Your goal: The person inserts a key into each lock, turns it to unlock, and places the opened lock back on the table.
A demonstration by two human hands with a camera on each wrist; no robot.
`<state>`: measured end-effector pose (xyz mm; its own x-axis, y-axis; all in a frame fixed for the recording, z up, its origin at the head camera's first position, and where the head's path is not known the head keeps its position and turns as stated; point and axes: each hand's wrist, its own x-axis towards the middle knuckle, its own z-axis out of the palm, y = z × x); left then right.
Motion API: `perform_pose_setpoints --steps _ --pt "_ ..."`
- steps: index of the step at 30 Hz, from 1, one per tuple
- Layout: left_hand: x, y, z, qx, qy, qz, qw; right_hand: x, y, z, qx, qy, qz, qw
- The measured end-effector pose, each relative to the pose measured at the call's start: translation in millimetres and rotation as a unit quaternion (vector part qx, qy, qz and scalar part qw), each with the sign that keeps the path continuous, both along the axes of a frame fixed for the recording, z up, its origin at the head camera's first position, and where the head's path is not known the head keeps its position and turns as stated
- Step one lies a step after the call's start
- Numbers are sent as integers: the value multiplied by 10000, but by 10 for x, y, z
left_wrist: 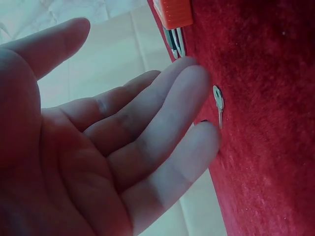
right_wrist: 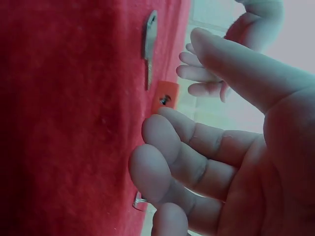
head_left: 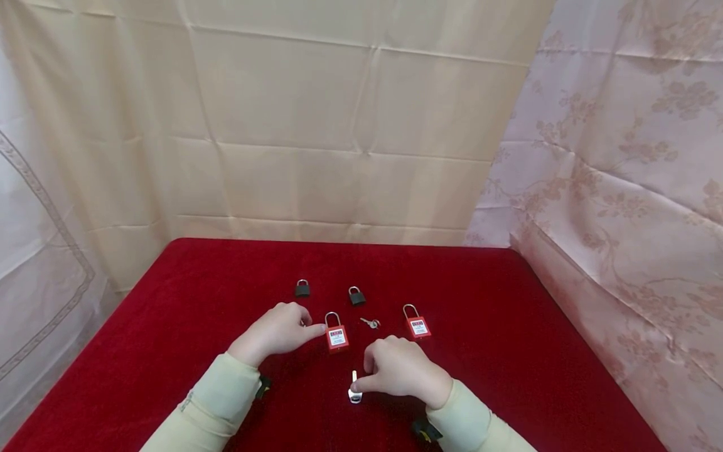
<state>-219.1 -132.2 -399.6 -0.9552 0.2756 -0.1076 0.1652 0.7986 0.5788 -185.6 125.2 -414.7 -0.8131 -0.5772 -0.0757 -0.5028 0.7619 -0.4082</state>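
My left hand [head_left: 279, 333] hovers over the red cloth, its thumb close beside a red padlock [head_left: 337, 338] with a white label. In the left wrist view its fingers are loosely bent with nothing in them, and a small key [left_wrist: 218, 105] lies on the cloth past the fingertips. My right hand [head_left: 403, 367] holds nothing either. A larger silver key [head_left: 354, 397] lies below its thumb, which overlaps it in the head view; the right wrist view shows that key [right_wrist: 150, 44] flat on the cloth, apart from the relaxed fingers.
Farther back lie two dark padlocks, one on the left [head_left: 302, 289] and one near the middle [head_left: 357, 297]. Small keys [head_left: 371, 322] rest between the padlocks. A second red padlock [head_left: 418, 326] lies to the right. Curtains hang behind the red-covered table [head_left: 169, 301].
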Motion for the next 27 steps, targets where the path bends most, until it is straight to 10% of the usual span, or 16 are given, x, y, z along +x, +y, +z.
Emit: perform_pose_setpoints --steps 27 --pt "-31 12 -134 -153 -53 17 9999 72 -149 -124 559 189 -6 9983"
